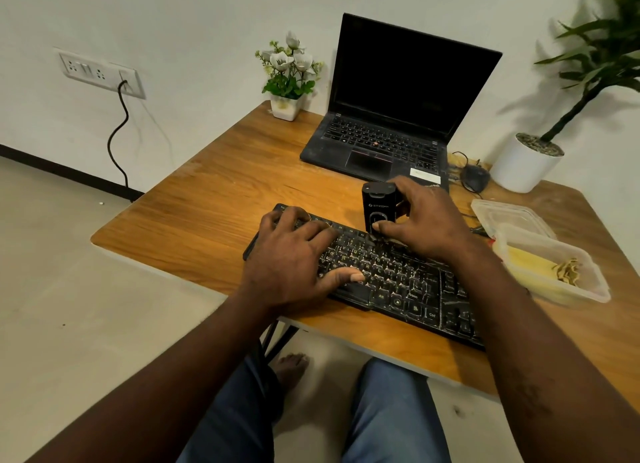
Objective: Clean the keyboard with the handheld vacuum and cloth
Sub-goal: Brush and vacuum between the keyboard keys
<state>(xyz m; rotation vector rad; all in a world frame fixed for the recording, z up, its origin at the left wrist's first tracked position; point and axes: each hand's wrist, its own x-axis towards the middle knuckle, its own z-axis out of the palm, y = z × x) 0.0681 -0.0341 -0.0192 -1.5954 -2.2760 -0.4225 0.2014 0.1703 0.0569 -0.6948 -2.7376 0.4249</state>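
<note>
A black keyboard (pixel 391 275), dusted with pale crumbs, lies slantwise near the front edge of the wooden table (pixel 214 199). My left hand (pixel 294 258) rests flat on its left end, fingers spread over the keys and thumb on the lower row. My right hand (pixel 422 220) grips a small black handheld vacuum (pixel 378 208), held upright with its lower end on the keyboard's top rows; my thumb lies on the vacuum's front. A yellow cloth (pixel 530 265) lies inside a clear plastic container (pixel 571 289) at the right.
An open black laptop (pixel 391 116) stands behind the keyboard, with a black mouse (pixel 475 178) and cable beside it. A container lid (pixel 509 216), a small flower pot (pixel 285 106) and a large white plant pot (pixel 523 166) stand around the table's far and right sides.
</note>
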